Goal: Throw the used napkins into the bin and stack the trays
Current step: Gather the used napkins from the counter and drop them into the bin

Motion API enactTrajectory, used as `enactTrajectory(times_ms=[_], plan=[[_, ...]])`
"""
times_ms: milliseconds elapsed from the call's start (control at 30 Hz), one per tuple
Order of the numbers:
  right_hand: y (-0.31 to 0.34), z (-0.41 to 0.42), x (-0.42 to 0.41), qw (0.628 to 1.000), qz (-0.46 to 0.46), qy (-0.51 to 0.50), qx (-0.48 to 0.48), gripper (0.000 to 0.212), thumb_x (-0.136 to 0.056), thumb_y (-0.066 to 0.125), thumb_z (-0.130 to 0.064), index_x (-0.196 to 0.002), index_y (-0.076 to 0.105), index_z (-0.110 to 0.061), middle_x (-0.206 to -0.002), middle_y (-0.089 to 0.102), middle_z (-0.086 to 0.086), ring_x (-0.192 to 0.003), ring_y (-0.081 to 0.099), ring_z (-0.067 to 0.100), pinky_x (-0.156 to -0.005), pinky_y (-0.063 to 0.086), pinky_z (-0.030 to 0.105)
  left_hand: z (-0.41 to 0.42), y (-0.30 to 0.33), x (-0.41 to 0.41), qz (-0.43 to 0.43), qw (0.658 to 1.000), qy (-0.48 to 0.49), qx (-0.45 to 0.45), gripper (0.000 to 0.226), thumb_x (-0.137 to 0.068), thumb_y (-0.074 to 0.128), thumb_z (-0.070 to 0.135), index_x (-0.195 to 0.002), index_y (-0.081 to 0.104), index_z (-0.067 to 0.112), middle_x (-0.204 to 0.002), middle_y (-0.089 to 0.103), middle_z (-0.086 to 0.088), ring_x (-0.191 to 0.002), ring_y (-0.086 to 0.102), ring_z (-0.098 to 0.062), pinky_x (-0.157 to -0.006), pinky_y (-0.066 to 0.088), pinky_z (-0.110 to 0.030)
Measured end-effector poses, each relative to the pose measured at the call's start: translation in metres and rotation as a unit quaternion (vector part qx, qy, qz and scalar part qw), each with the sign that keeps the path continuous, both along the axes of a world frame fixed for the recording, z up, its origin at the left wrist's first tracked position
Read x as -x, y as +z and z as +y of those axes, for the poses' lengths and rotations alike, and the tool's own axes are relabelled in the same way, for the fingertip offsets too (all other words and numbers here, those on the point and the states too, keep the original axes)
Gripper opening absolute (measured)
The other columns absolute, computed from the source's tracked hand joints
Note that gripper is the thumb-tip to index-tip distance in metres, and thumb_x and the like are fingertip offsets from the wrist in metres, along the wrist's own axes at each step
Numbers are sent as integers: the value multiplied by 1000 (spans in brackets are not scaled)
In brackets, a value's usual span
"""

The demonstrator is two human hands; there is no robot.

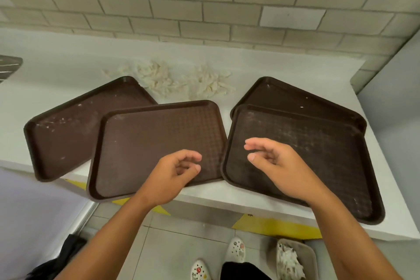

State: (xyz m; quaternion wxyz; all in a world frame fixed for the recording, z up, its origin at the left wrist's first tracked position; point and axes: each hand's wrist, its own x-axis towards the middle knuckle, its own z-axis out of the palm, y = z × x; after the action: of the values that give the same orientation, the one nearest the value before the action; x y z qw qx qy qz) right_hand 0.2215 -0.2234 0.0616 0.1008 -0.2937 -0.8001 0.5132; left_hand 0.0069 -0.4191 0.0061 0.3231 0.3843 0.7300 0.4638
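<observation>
Several dark brown trays lie on the white counter [68, 68]. The far-left tray [68, 132] is partly under the middle tray [145, 143]. On the right, a front tray [318, 161] overlaps a rear tray [295, 98]. Crumpled used napkins [179, 79] are heaped on the counter behind the trays. My left hand [175, 173] hovers over the middle tray's near right corner, fingers loosely curled, holding nothing. My right hand [275, 161] hovers over the front right tray's left side, fingers loosely bent and empty. A grey bin [309, 254] with napkins inside stands on the floor at lower right.
A tiled wall [204, 2] backs the counter, and a grey side wall [391, 107] closes its right end. The trays overhang the counter's front edge. Yellow floor marking [272, 225] runs below. My shoes [236, 250] stand beside the bin. A dark object [9, 66] sits at far left.
</observation>
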Motion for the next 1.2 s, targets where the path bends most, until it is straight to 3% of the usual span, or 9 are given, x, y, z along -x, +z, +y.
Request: enactTrajectory(times_ms=[467,700,933,1200], plan=[[-3,121,101,993,-51,81,-70,41,-97,62,-39,-137,58,-36,-124,64,-23,-107,62,-6,-98,49,21,98,-2,99,88,995,40,27,20,-91,72,26,-110,70,31,-106,72,12,-98,69,-4,-95,56,-33],[-1,170,163,980,-89,136,-116,42,-96,62,-44,-137,57,-35,-127,63,-17,-107,62,1,-98,48,25,149,9,150,167,984,22,57,24,-95,65,31,-118,67,26,-112,68,16,-96,66,1,-90,55,-23],[-7,196,233,963,-148,160,-159,44,-98,59,-45,-139,56,-29,-130,60,-9,-111,62,11,-94,45,26,197,4,201,251,961,-30,114,32,-96,63,32,-127,63,24,-124,66,7,-103,64,-12,-84,48,-21],[-52,219,297,926,-265,171,-207,53,-100,58,-38,-146,48,-15,-147,51,8,-129,52,26,-100,40,29,230,-22,240,315,915,-100,231,44,-95,62,32,-138,53,26,-142,50,-6,-131,47,-26,-109,37,-34]])
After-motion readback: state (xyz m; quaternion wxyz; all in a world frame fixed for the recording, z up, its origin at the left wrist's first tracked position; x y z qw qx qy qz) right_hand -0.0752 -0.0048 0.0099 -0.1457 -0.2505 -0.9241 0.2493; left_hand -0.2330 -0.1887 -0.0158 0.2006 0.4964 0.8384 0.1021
